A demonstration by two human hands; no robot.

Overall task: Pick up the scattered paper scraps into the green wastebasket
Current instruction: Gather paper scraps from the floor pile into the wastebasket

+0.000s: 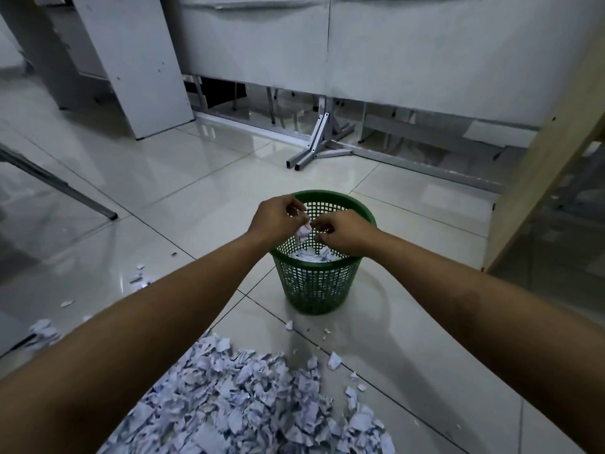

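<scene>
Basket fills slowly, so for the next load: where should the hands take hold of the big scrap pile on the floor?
Scoop the scrap pile at its thick near middle, both hands coming in low from opposite sides. It lies loose and flat on the tile, so pinching from above would lift little.

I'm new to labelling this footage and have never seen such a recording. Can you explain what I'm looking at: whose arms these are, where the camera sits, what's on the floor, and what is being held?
There is no machine here. A person wears a wide-angle camera on the head, looking forward and down, so the two bare arms reaching in from the bottom are the person's own. This is the only view.

The left hand and right hand meet over the green wastebasket, a mesh plastic bin standing on the tiled floor. Between the hands hangs a crumpled paper scrap; the left hand's fingers seem to pinch it, and the right hand's curled fingers are at it too, though its grip is hard to make out. Scraps already lie inside the bin.

A big pile of torn paper scraps lies on the floor nearer the camera, with loose bits around. Pale furniture stands behind.
</scene>
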